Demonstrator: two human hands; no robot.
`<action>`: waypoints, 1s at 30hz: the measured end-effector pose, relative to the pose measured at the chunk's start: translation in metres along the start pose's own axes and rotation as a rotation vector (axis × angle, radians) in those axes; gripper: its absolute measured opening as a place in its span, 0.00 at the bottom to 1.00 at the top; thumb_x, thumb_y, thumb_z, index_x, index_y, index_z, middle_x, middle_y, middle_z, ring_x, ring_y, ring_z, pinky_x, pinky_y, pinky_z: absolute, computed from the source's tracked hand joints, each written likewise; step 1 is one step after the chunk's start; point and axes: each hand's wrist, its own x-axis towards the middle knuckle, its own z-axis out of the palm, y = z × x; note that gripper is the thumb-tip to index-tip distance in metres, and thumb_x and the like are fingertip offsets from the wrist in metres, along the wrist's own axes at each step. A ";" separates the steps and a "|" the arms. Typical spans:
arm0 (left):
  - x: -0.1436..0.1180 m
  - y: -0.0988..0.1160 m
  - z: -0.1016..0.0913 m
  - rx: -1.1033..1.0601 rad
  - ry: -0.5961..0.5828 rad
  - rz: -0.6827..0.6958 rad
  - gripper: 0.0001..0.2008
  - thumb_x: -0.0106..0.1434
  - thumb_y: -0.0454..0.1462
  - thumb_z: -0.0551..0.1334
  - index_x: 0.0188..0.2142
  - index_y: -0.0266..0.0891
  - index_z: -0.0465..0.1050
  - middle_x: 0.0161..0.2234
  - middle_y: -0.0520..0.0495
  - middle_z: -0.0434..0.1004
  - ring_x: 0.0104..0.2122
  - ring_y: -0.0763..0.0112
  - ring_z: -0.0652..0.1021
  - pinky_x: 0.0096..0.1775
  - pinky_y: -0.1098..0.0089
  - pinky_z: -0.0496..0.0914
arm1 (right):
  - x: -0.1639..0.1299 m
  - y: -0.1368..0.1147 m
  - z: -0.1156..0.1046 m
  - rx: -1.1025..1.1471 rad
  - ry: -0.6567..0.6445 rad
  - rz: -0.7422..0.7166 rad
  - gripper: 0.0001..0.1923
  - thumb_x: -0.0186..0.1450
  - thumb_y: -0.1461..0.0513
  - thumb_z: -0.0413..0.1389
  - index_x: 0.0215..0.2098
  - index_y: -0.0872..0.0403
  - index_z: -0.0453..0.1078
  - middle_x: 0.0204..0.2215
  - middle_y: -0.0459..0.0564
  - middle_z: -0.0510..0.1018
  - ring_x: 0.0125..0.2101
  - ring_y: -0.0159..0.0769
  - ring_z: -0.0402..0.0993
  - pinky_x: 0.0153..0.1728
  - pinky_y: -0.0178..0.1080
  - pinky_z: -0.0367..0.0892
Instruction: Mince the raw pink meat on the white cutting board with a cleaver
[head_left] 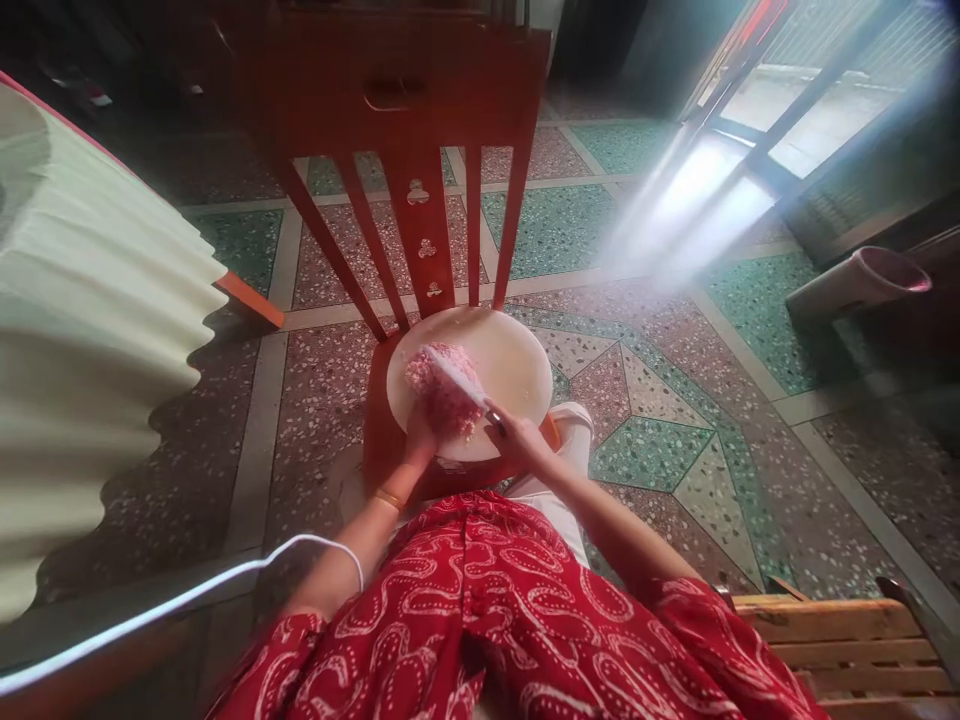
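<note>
A lump of pink minced meat [444,385] is over the left part of a round, pale cutting board [517,375]. My left hand [424,435] is cupped against the near left side of the meat, its fingers mostly hidden by it. In my right hand [511,432] is a knife [457,375], gripped by the handle, with its blade slanting up and left across the top of the meat. A dark ring shows on one right finger. The board rests on the seat of a red-brown wooden chair [379,425].
The chair's slatted back [416,220] rises just beyond the board. A table with a cream cloth [97,330] stands at left, and a white cable [225,572] crosses by my left arm. A bin [855,285] and a wooden slatted bench [847,625] are on the right.
</note>
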 end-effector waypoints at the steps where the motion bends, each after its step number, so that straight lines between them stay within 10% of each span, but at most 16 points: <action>1: -0.003 -0.001 -0.002 0.020 0.010 0.028 0.15 0.59 0.40 0.62 0.45 0.38 0.68 0.41 0.39 0.74 0.44 0.57 0.76 0.47 0.52 0.71 | -0.002 -0.001 -0.011 0.052 0.065 -0.042 0.23 0.69 0.59 0.48 0.61 0.52 0.61 0.39 0.52 0.81 0.37 0.38 0.79 0.37 0.35 0.70; 7: 0.001 -0.013 -0.003 0.157 0.104 0.239 0.12 0.64 0.39 0.54 0.45 0.37 0.67 0.43 0.38 0.71 0.45 0.61 0.74 0.49 0.57 0.70 | 0.016 -0.037 -0.092 0.080 0.519 -0.455 0.27 0.70 0.62 0.44 0.67 0.52 0.50 0.43 0.53 0.78 0.37 0.34 0.77 0.39 0.36 0.72; 10: 0.003 -0.023 0.000 0.165 0.121 0.248 0.12 0.65 0.39 0.52 0.45 0.37 0.67 0.42 0.39 0.71 0.45 0.61 0.74 0.49 0.57 0.69 | 0.035 -0.044 -0.085 0.021 0.595 -0.460 0.32 0.70 0.63 0.41 0.70 0.53 0.35 0.44 0.55 0.77 0.38 0.34 0.76 0.40 0.38 0.72; 15: 0.001 -0.033 0.003 0.147 0.143 0.206 0.12 0.66 0.38 0.50 0.45 0.38 0.67 0.41 0.40 0.71 0.44 0.61 0.74 0.49 0.57 0.68 | 0.047 -0.017 -0.006 -0.143 0.152 -0.034 0.31 0.70 0.64 0.41 0.70 0.56 0.39 0.39 0.56 0.81 0.36 0.39 0.78 0.36 0.37 0.71; 18: 0.001 -0.033 0.003 0.149 0.137 0.180 0.12 0.65 0.38 0.51 0.44 0.38 0.67 0.39 0.40 0.72 0.42 0.60 0.74 0.47 0.56 0.69 | 0.040 -0.007 0.003 -0.253 -0.108 0.081 0.29 0.70 0.62 0.44 0.69 0.52 0.47 0.37 0.54 0.82 0.34 0.42 0.79 0.34 0.37 0.70; 26: 0.001 -0.034 0.005 0.137 0.157 0.202 0.13 0.64 0.35 0.49 0.45 0.37 0.67 0.41 0.40 0.71 0.43 0.61 0.73 0.48 0.58 0.68 | 0.035 -0.030 -0.058 -0.035 0.396 -0.150 0.29 0.71 0.61 0.38 0.70 0.55 0.41 0.49 0.57 0.77 0.44 0.37 0.76 0.45 0.38 0.70; 30: 0.001 -0.034 0.005 0.136 0.144 0.197 0.12 0.64 0.36 0.50 0.44 0.38 0.67 0.40 0.40 0.72 0.43 0.60 0.73 0.48 0.57 0.68 | 0.040 -0.017 -0.011 -0.150 0.085 0.025 0.28 0.71 0.62 0.40 0.68 0.56 0.48 0.42 0.57 0.80 0.39 0.40 0.78 0.40 0.39 0.71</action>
